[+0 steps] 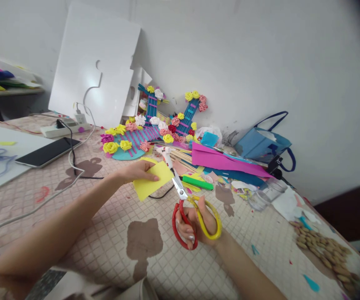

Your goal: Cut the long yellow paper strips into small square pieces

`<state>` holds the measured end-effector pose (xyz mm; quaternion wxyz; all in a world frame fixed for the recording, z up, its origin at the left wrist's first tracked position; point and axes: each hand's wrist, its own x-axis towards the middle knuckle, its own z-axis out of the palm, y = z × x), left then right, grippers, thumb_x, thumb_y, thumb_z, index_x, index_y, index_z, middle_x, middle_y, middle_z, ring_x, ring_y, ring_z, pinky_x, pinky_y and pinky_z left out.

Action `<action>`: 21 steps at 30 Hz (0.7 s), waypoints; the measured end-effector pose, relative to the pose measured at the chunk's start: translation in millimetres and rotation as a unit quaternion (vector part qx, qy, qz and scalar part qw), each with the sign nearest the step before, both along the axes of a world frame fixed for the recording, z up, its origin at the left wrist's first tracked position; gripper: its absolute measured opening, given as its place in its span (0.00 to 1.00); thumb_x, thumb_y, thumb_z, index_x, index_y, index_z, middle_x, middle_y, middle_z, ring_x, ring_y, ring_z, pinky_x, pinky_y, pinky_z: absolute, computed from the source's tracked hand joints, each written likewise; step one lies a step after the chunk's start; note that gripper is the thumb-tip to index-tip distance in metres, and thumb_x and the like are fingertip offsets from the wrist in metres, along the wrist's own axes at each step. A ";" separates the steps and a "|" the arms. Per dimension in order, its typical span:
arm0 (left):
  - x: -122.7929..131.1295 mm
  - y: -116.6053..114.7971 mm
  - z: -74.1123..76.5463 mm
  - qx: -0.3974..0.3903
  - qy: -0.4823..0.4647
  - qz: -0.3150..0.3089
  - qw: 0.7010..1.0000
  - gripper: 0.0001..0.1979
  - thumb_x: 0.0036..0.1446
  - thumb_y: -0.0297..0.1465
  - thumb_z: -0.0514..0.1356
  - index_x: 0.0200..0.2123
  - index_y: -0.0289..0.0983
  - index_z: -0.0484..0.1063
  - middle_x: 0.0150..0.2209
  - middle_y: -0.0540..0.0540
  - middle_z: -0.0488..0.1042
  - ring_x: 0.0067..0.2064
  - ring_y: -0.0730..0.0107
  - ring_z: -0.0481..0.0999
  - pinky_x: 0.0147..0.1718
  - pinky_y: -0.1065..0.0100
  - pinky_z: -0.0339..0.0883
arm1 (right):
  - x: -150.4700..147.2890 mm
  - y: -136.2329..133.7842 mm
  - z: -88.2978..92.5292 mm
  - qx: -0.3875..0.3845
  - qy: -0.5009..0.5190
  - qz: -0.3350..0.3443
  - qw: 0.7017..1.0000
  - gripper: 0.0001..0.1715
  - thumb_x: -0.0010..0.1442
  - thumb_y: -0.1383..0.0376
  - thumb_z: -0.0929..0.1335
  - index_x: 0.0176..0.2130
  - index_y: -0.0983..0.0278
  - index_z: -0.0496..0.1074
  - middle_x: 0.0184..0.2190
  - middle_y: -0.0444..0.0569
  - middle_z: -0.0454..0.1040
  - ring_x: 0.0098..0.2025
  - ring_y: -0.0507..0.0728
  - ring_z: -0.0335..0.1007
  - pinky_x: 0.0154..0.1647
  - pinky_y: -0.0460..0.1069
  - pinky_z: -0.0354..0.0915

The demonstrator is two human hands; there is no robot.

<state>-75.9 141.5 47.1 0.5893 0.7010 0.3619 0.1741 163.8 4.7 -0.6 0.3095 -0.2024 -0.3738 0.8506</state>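
My left hand pinches a yellow paper piece between thumb and fingers, above the middle of the table. To its right, my right hand has its fingers through the red and yellow handles of a pair of scissors. The scissor blades point up and away, slightly parted, near the paper's right edge. Behind the paper lies a white glue gun. A green marker rests just beyond the scissors.
Flower-decorated craft pieces stand at the back, beside magenta paper and wooden sticks. A tablet, power strip and cables are at left. A blue bag and peanuts are at right.
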 end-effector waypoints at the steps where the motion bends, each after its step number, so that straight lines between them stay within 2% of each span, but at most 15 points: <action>1: -0.2 0.3 -0.2 -0.003 -0.001 0.000 1.000 0.18 0.41 0.41 0.66 0.32 0.34 0.71 0.29 0.46 0.76 0.25 0.69 0.73 0.21 0.73 0.62 | -0.2 0.3 -1.5 0.001 0.001 -0.005 1.000 0.48 0.49 0.33 0.45 0.36 0.68 0.67 0.17 0.41 0.58 0.17 0.49 0.54 0.16 0.46 0.63; 10: -3.5 3.7 -0.4 -0.008 -0.007 -0.012 1.000 0.18 0.41 0.40 0.66 0.33 0.35 0.71 0.28 0.47 0.75 0.23 0.71 0.72 0.18 0.75 0.61 | -3.9 1.6 -6.7 0.005 0.032 -0.007 0.999 0.43 0.50 0.33 0.48 0.30 0.67 0.65 0.15 0.39 0.56 0.12 0.46 0.49 0.10 0.43 0.59; 16: -3.6 3.4 3.6 0.003 -0.001 0.005 1.000 0.17 0.40 0.39 0.67 0.31 0.35 0.71 0.26 0.48 0.74 0.23 0.72 0.71 0.18 0.75 0.61 | -6.1 1.3 -10.4 0.010 0.052 0.001 0.999 0.39 0.51 0.35 0.53 0.30 0.67 0.65 0.13 0.37 0.55 0.10 0.45 0.46 0.08 0.41 0.55; 21: -3.0 1.9 3.8 0.023 0.013 -0.004 1.000 0.17 0.41 0.40 0.66 0.31 0.35 0.72 0.26 0.48 0.74 0.24 0.71 0.71 0.18 0.75 0.61 | -6.8 -3.1 -5.3 -0.007 0.024 0.004 1.000 0.42 0.51 0.34 0.51 0.33 0.68 0.66 0.15 0.40 0.58 0.14 0.47 0.54 0.13 0.44 0.61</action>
